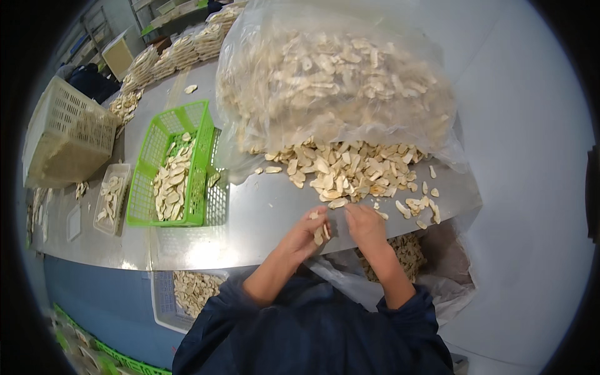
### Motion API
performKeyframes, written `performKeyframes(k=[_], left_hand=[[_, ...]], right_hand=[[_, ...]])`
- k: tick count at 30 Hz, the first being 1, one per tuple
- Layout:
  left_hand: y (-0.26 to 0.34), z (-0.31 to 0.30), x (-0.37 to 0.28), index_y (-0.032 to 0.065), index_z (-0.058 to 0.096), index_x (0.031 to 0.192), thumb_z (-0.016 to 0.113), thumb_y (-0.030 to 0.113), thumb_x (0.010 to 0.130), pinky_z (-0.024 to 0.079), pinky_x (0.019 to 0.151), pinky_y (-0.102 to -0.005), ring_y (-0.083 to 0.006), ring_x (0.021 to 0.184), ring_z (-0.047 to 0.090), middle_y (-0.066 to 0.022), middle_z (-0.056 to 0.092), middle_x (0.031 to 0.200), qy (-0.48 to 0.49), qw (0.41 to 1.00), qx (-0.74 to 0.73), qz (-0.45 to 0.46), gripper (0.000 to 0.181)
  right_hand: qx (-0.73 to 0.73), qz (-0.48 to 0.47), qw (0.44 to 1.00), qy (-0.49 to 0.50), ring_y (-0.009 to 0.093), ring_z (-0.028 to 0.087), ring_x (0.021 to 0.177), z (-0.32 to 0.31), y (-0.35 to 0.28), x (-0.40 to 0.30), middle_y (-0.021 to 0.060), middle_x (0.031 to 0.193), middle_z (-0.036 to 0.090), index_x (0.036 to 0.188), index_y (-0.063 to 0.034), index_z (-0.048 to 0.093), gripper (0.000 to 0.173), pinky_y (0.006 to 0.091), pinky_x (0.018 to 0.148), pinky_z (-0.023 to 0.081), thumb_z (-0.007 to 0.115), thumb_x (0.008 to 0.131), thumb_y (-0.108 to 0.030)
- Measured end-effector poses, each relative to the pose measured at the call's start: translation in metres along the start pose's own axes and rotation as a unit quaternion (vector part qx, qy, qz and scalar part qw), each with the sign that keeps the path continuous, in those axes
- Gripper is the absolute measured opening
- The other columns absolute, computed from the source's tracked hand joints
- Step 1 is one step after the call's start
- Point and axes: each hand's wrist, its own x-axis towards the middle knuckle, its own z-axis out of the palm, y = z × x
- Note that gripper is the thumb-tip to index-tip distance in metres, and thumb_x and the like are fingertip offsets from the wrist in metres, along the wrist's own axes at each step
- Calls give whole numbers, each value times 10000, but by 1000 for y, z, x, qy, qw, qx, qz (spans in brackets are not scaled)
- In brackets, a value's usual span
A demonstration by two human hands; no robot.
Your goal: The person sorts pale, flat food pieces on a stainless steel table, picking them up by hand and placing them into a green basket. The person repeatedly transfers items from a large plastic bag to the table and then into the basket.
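My left hand (302, 236) is curled around a few pale dried slices (319, 234), which stick out between the thumb and fingers above the metal table. My right hand (366, 227) is beside it, knuckles up, with its fingertips down at the near edge of the slice heap (347, 171). One larger slice (338, 203) lies just left of those fingertips; whether they grip anything is hidden. The heap spills from the mouth of a big clear plastic bag (337, 84) full of such slices.
Left on the steel table (253, 215) stand a green plastic basket (206, 159) part-filled with slices, a small clear tray (123, 187) and a tilted white crate (65, 140). Packed bags (185, 51) line the back. Below the front edge are a white bin (161, 300) and a lined container (450, 300).
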Motion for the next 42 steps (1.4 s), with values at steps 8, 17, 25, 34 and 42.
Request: performKeyframes(k=[8,17,25,34,42], left_hand=[[23,12,-13,29,423,1280,369,391,943,385,964,-506,-354,1116,499,-162,545,1177,-12,988,-155,1,497],[13,8,-4,77,401,1299,363,402,942,428,907,-472,-322,1074,518,-138,530,1175,19,996,-55,-67,485],[72,25,-37,49,552,1016,497,280,882,398,442,-244,-175,597,519,-69,552,739,74,991,-1,-112,272],[253,16,-112,20,590,1098,564,246,874,400,670,-233,-107,761,498,-29,560,881,363,538,548,528,320],[96,25,-47,14,488,1202,612,140,832,445,787,-296,-185,924,529,-98,545,1127,256,631,648,343,410]], right_hand=[[-32,65,996,-59,317,583,643,23,6,6,138,723,596,737,-41,544,163,413,579,467,556,830,-174],[459,374,803,-69,48,481,547,-7,-22,-3,10,643,580,783,-9,604,204,201,487,376,554,889,-176],[-8,274,953,125,281,595,736,-14,31,-40,113,832,603,958,-70,635,159,392,665,481,567,823,-122],[-210,237,946,70,318,460,1019,-29,87,-58,134,1052,518,954,-27,622,239,400,877,400,612,716,-51],[-136,234,951,149,331,464,1038,-29,131,-35,124,1027,556,1007,-22,608,264,413,905,385,609,758,-111]])
